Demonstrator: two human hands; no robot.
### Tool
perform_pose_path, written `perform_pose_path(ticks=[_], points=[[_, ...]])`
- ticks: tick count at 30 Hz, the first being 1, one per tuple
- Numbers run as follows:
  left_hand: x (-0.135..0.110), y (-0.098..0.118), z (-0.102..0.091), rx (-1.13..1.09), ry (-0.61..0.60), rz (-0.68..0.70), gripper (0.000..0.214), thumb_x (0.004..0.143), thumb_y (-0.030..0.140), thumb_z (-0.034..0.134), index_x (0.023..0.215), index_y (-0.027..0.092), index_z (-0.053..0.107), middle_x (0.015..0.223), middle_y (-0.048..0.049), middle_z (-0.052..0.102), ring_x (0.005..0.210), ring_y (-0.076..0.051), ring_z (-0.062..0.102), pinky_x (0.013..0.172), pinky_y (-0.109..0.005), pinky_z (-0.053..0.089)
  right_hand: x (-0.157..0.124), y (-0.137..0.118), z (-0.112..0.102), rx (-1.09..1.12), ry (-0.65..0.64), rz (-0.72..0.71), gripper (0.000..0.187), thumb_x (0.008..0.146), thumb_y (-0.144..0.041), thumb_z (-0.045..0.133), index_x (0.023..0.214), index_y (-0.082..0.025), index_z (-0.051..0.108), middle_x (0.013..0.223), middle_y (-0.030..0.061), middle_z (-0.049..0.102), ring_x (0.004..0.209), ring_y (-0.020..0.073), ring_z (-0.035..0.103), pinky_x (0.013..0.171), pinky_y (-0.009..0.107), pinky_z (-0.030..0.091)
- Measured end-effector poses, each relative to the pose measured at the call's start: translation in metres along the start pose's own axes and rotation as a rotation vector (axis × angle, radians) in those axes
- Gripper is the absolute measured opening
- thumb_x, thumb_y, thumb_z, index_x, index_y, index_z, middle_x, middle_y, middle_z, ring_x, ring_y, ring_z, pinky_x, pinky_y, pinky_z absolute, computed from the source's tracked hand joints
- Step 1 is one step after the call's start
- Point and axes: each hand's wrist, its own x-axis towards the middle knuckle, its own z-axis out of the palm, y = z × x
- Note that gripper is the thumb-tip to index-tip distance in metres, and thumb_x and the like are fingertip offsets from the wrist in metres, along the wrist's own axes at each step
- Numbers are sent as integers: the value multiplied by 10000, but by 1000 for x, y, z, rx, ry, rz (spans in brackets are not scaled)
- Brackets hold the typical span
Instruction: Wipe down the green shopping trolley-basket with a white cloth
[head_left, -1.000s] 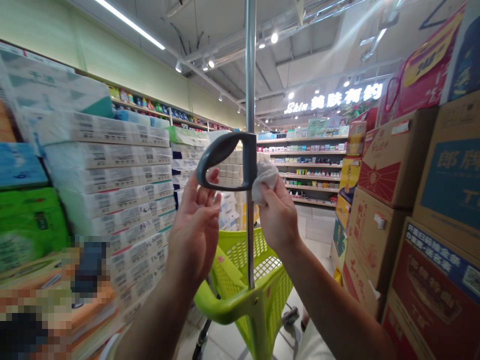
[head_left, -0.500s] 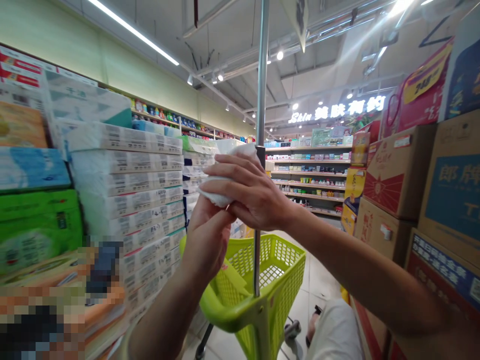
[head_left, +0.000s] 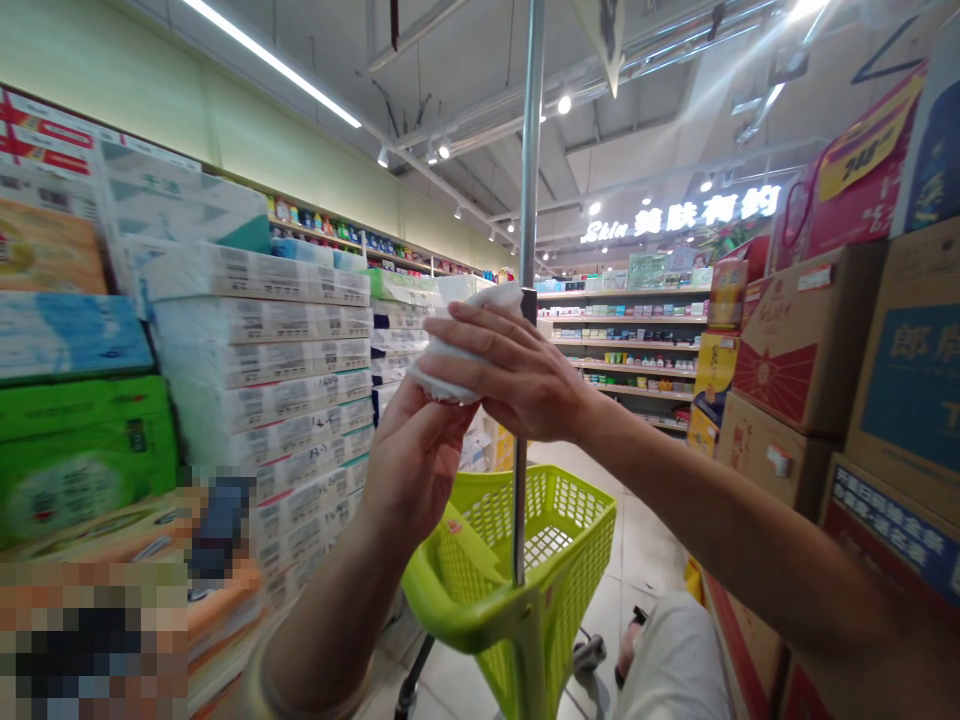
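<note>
White under the right hand (head_left: pixel 525 375): covers a crumpled white cloth or tissue (head_left: pixel 501 298) with fingers stretched side by side across it, clasping it just left of an upright silver metal pole (head_left: pixel 531 150). Brings the left hand (head_left: pixel 420 455) up to the same cloth from below, thumb lying along its lower edge. Cannot tell whether the left fingers curl or lie straight, since cloth and right hand hide them. Cannot see what lies inside the cloth either. Has a dark grey plastic block (head_left: pixel 529 304), partly hidden, on the pole just beside the right knuckles.

Has the pole rising from the near rim of a lime-green perforated plastic cart basket (head_left: pixel 574 525), below both hands, over pale floor tiles (head_left: pixel 634 530). Shows a light-coloured trouser leg (head_left: pixel 675 660) right of the basket.

Faces, on the left, a tall stack of white plastic-wrapped packs (head_left: pixel 296 355), with a green printed pack (head_left: pixel 82 460) and a blue-and-white pack (head_left: pixel 71 335) nearer. Faces, on the right, stacked brown cardboard boxes with red print (head_left: pixel 802 345) and a deep pink bag with a yellow price label (head_left: pixel 847 200) on top. Looks beyond towards stocked shelves (head_left: pixel 630 320) beneath a glowing white sign (head_left: pixel 682 213).
</note>
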Motion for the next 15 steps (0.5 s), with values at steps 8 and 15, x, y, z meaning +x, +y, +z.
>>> perform_pose_path(ticks=[8, 15], points=[[7, -2, -2, 169, 27, 33, 393, 766, 257, 646, 1156, 255, 600, 1156, -36, 664, 1189, -224, 567, 1044, -438, 434, -18, 32, 13, 286, 542, 602, 342, 932, -259, 413, 1245, -265, 551, 1284, 40, 560, 1226, 177, 497, 1042, 376, 419], [10, -8, -11, 250, -16, 101, 341, 823, 312, 644, 1159, 297, 591, 1179, -18, 644, 1175, -204, 572, 1008, -387, 470, -28, 7, 30, 1296, 629, 1077, 247, 865, -352, 439, 967, -200, 605, 856, 11, 665, 811, 144, 635, 790, 307, 530]])
